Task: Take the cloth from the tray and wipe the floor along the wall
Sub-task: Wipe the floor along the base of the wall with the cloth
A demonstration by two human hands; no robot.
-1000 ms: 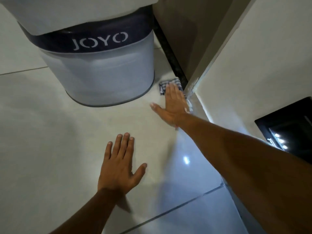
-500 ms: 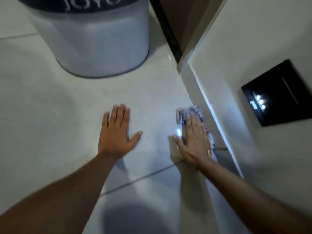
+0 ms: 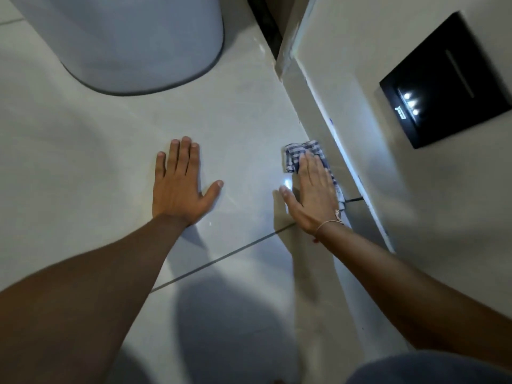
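A blue-and-white checked cloth (image 3: 294, 156) lies flat on the pale tiled floor (image 3: 243, 112), right against the skirting of the white wall (image 3: 360, 79). My right hand (image 3: 313, 192) presses flat on top of the cloth, fingers together and pointing away from me; most of the cloth is hidden under the palm. My left hand (image 3: 180, 187) rests flat on the bare tile to the left, fingers spread, holding nothing. No tray is in view.
A large white bin (image 3: 133, 42) stands on the floor ahead, at the upper left. A black panel with small lit lights (image 3: 443, 81) is mounted on the wall at right. A dark gap (image 3: 266, 20) opens at the wall corner ahead. Grout lines cross the floor.
My right hand has dragged the cloth back along the wall from beside the bin toward me. My left hand has stayed planted on the tile.
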